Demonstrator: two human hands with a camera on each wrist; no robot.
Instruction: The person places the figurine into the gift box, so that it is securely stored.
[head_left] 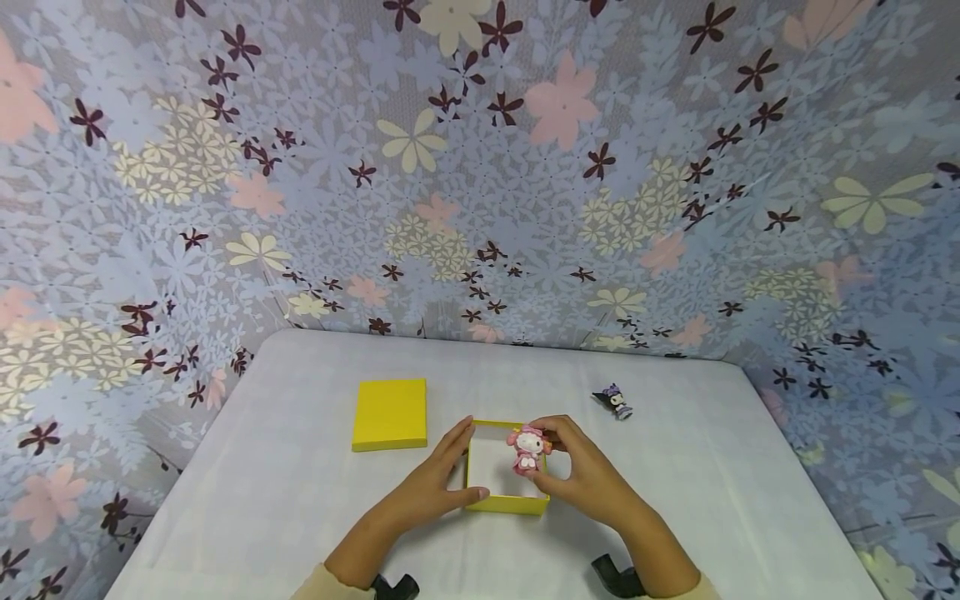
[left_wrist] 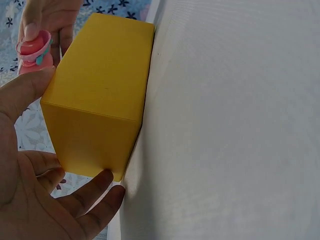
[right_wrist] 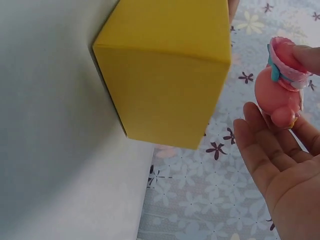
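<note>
Sleeves (head_left: 333, 583) come in at btm of frame, w/ black mounts (head_left: 396, 587) beside the wrists. L hand (head_left: 431, 487), btm ctr, is spread wide along the L side of the box (head_left: 506, 505), thumb at the near rim. R hand (head_left: 588, 475), just R of ctr, pinches the pink fig (head_left: 529, 450) btwn thumb (foot end) and fingers (head end), above the R part of the open box; wrist views show it clear of the rim, face up in the head view.

To do this well, I'd say: keep L hand braced so the box can't skid, but no squeeze, as the walls look thin. Keep the pinch light but sure; fig looks smooth & could roll out. Mind ears & R-hand knuckles vs. the R wall; work nearer box ctr for more room.

Further up the frame, L of ctr, yellow lid (head_left: 390, 414) sits on the surface (head_left: 712, 467), well apart from the box. Dark fig (head_left: 617, 401) lies upper R of the box. Floral cloth (head_left: 480, 167) fills the top.
</note>
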